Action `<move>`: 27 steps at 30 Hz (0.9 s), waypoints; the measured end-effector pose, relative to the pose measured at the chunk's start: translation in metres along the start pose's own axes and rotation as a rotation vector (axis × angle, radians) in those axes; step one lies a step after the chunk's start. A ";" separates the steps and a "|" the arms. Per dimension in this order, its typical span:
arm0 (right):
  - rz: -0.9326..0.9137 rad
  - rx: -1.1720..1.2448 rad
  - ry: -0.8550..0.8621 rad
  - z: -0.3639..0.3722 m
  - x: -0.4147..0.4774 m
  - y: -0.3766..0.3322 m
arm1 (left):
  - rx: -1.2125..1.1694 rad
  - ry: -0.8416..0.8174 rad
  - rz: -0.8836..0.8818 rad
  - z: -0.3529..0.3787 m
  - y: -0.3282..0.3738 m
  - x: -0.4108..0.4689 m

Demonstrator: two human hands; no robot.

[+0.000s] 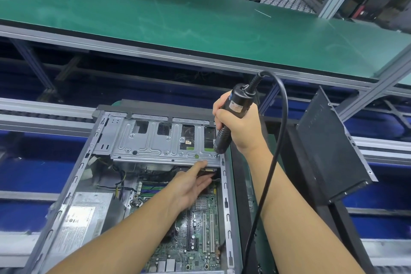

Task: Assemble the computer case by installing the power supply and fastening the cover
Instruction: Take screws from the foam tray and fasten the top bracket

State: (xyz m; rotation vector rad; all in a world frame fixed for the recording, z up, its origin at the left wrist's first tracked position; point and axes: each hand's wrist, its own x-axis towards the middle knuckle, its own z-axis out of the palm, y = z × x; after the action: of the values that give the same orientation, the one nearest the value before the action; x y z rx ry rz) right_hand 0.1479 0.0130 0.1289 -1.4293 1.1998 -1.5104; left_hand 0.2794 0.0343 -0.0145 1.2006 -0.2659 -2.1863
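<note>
An open grey computer case (73,184) lies flat in front of me, its green motherboard (200,224) exposed. The silver power supply (86,216) sits in the near left corner of the case. My right hand (240,127) grips a black electric screwdriver (231,118) upright, its tip down on the right end of the metal drive cage (155,140). My left hand (191,184) reaches inside the case with fingers extended under the cage's front edge, holding nothing I can see. The black cover panel (329,149) leans tilted to the right of the case.
A black cable (275,144) curves from the screwdriver's top down past my right forearm. A green conveyor belt (178,18) runs across behind the case. Aluminium frame rails (44,111) and blue bins (26,176) surround the station. Cardboard boxes are stacked at the far back.
</note>
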 end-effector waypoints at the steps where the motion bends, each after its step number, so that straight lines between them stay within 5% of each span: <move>1: -0.002 0.006 -0.005 0.000 0.000 0.000 | 0.000 -0.001 0.000 0.000 0.000 0.000; 20: -0.021 0.034 0.016 -0.005 0.000 -0.008 | 0.047 -0.009 0.006 0.005 0.001 -0.010; 25: -0.127 0.126 0.030 -0.012 0.007 -0.024 | 0.540 -0.049 -0.086 0.007 0.003 -0.033; 27: -0.139 0.112 0.032 -0.015 0.006 -0.027 | 0.944 -0.056 0.195 0.007 0.004 -0.039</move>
State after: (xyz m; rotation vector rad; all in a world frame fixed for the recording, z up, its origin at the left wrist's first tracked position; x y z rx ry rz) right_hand 0.1349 0.0175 0.1575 -1.4431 1.0351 -1.6738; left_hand 0.2909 0.0539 0.0177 1.4770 -1.4872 -1.9343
